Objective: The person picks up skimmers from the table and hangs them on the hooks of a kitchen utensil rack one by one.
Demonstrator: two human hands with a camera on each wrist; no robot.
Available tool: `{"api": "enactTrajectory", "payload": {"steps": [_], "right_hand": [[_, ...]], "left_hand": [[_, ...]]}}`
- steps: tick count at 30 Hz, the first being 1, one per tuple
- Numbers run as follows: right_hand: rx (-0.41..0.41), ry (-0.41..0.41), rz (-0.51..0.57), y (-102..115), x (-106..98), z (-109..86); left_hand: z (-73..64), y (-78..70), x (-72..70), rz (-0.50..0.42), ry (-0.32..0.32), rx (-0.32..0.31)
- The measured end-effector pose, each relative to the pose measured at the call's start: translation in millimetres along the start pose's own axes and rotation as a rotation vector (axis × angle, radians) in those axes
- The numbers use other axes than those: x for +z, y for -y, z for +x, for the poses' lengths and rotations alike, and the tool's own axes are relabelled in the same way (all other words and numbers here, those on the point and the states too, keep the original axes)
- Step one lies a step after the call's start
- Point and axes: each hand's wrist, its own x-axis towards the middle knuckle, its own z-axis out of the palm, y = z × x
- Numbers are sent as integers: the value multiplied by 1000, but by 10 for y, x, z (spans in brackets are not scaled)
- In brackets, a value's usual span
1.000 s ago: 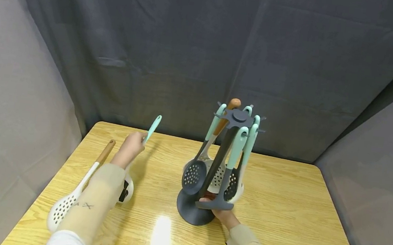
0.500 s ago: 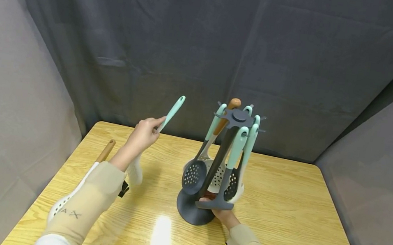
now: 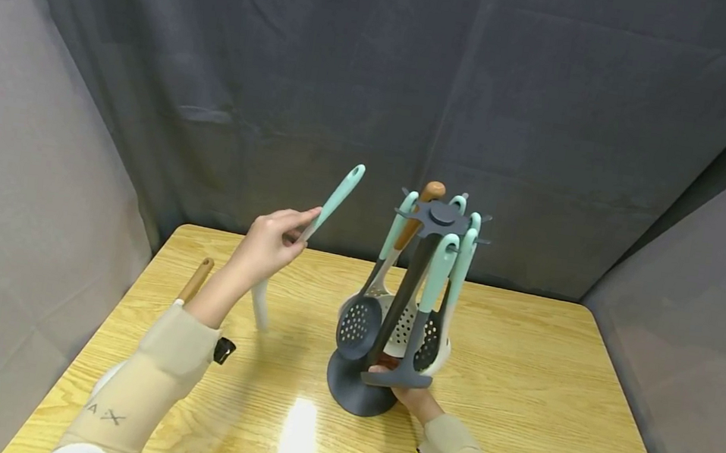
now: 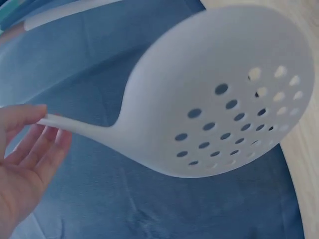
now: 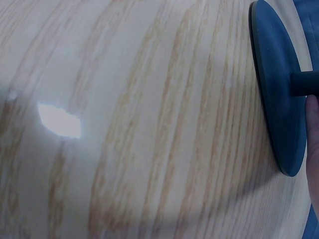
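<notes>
My left hand pinches a white skimmer by its neck, just below the mint-green handle. The skimmer is raised above the table, its perforated head hanging down behind the hand in the head view. My right hand grips the dark post of a utensil stand just above its round base; a hanging tool partly covers the fingers. Around the stand's hooked top hang several utensils, among them a dark skimmer, a dark tool with a wide flat end and one with a brown handle.
A utensil with a wooden handle lies at the table's left side, its white head mostly behind my left sleeve. The wooden table meets a dark curtain at the back, with grey cloth walls on both sides.
My left hand has lifted the skimmer off the table and carried it up and right toward the stand. The right hand and the stand have stayed in place.
</notes>
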Motion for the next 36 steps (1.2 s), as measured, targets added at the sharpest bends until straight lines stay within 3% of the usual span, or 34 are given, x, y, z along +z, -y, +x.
{"api": "enactTrajectory", "payload": {"steps": [6,13,17,24,31,36], "right_hand": [[27,0,-6,11,5,-8],[18,18,0,3,-2,-2],[-5,26,-8,0,-7,-5],[11,22,13,-10,-15,-6],[-10,12,4,-11,-16,-11],[26,13,17,-5,-10,-17]], "left_hand": [[-38,-173,-58,-47,21,88],[-88,-329,-94,-127,-30,200],[-123,-379,-110,-162,-46,249],[-151,-457,-126,-212,-22,316],[-143,-477,-115,-200,0,376],[-136,-496,-102,-196,12,401]]}}
